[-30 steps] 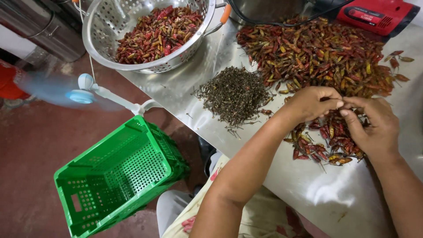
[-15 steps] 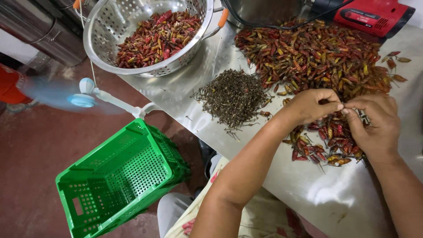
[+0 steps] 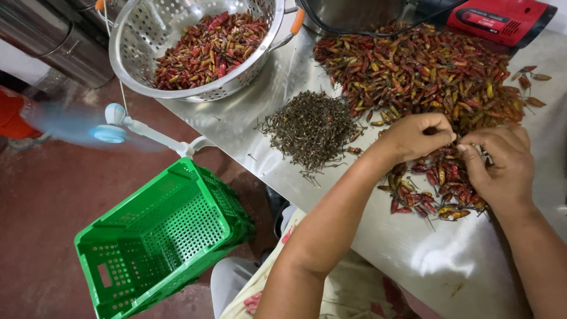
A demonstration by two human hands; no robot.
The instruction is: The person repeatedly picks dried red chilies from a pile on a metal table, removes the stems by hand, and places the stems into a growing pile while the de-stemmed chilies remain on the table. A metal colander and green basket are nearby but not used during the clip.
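Chillies [image 3: 440, 183] lie heaped beneath both hands [image 3: 458, 145], fingertips pinching one

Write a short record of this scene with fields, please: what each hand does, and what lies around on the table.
left hand: pinches a small chili with the fingertips
right hand: meets the left hand at the same chili
below hands: small pile of chilies
big chili heap: behind the hands
stem pile: left of the hands
colander: partly filled with chilies, at the table corner
table: shiny metal
green crate: empty, beside the table
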